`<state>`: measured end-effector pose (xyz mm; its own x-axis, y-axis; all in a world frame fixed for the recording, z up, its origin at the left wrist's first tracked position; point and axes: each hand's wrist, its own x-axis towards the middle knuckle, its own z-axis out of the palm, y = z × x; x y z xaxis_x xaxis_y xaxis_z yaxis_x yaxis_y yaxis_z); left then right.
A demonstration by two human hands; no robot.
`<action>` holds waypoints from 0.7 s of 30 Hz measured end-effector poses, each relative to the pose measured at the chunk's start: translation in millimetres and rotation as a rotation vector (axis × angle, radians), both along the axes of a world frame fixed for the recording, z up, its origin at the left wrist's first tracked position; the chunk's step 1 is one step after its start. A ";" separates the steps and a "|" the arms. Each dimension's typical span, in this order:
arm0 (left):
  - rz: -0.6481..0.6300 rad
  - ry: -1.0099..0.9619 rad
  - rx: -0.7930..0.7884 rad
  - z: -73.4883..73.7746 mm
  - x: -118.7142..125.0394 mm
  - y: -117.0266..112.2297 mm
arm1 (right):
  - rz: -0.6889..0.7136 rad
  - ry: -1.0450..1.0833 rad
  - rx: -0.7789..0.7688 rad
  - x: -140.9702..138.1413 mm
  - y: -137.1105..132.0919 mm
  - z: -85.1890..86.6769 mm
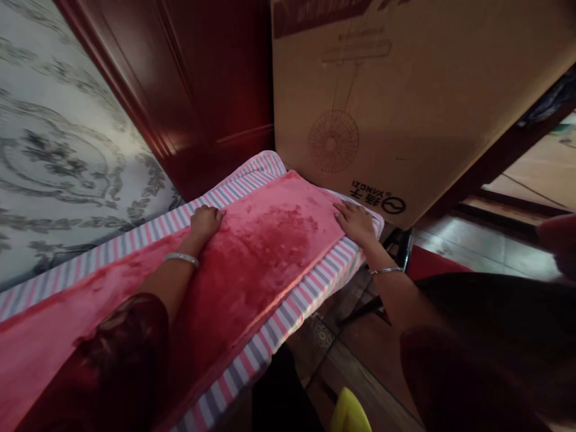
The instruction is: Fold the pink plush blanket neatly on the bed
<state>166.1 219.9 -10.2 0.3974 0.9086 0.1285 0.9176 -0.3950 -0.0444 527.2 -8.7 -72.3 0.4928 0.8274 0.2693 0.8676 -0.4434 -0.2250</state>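
Note:
A long pink-red plush pad (270,240) lies lengthwise over a striped cloth cover (252,354) in pink, grey and white. The plush has darker brushed patches in its middle. On its far long edge, my left hand (206,222) is closed, the fingers curled over the pad's border. At the opposite edge, near the end corner, my right hand (355,222) rests with its fingers stretched out across the plush and the striped cloth. Each wrist wears a silver bangle.
A large cardboard box (405,108) with a fan drawing stands behind the padded end. Dark red wooden panelling (211,78) and patterned wallpaper (58,150) border the far side. A red-seated chair (432,261) stands at the right; a yellow object (350,413) is below.

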 end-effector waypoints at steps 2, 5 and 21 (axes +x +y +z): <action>-0.063 -0.017 -0.019 0.1 4.3 10.3 | 0.006 0.005 0.000 1.6 0.7 -0.2; -0.058 -0.040 -0.047 0.6 9.8 20.2 | 0.007 0.005 0.007 3.7 1.5 -2.0; -0.092 0.009 -0.036 3.6 62.8 24.3 | 0.006 0.003 0.048 5.0 4.1 -8.6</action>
